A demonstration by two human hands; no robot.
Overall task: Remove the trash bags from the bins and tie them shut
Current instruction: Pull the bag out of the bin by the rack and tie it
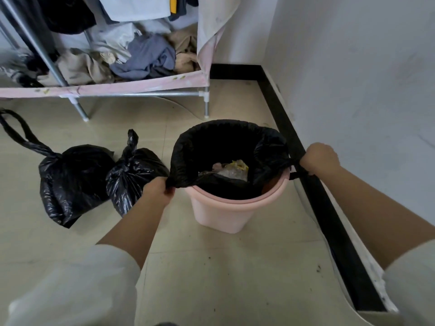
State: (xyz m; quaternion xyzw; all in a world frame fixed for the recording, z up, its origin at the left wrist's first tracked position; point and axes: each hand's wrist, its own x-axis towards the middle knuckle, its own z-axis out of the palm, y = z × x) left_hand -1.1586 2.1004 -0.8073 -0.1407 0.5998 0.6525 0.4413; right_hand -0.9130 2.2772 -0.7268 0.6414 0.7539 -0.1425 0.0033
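A pink bin point(221, 215) stands on the tiled floor near the wall corner. A black trash bag point(226, 140) lines it, its mouth wide open, with crumpled rubbish point(231, 170) showing inside. My left hand point(157, 189) grips the bag's left edge, bunched into a handle. My right hand point(320, 158) grips the right edge the same way, pulled out past the bin's rim. The near rim of the bin is bare of the bag.
Two tied black bags point(73, 180) point(131, 172) lie on the floor left of the bin. A cloth wardrobe on metal legs point(131, 90) full of clothes stands behind. A white wall point(364, 78) with black skirting point(306, 161) runs along the right.
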